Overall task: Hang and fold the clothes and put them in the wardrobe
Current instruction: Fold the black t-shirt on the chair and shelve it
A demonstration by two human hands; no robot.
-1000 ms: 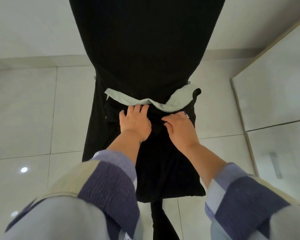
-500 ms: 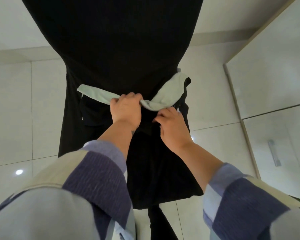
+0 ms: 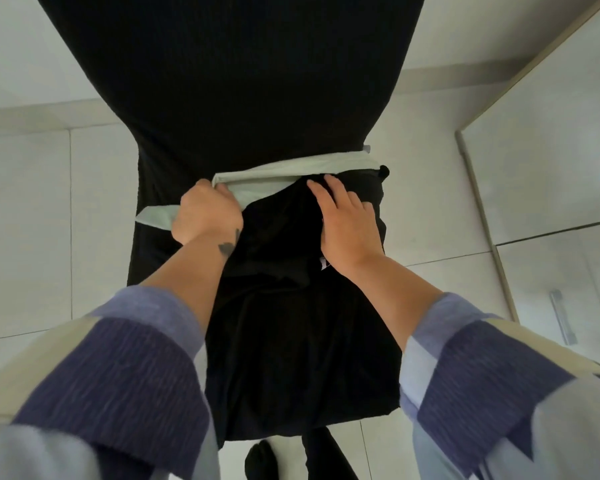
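A black garment (image 3: pixel 291 341) hangs down in front of me, draped over something hidden. A pale green band of cloth (image 3: pixel 291 171) runs across its upper part. My left hand (image 3: pixel 207 213) grips the left part of that green band with curled fingers. My right hand (image 3: pixel 347 223) lies flat on the black cloth just below the band, fingers straight. Another wide black ribbed cloth (image 3: pixel 229 71) fills the top of the view behind the band.
Pale floor tiles (image 3: pixel 25 220) lie to the left. A white wardrobe door (image 3: pixel 551 168) with a metal handle (image 3: pixel 563 322) stands at the right. Dark socked feet (image 3: pixel 260 460) show at the bottom.
My left hand pulled the green band leftward and folded it straighter. My right hand let go of the band's middle, moved right and flattened on the black cloth.
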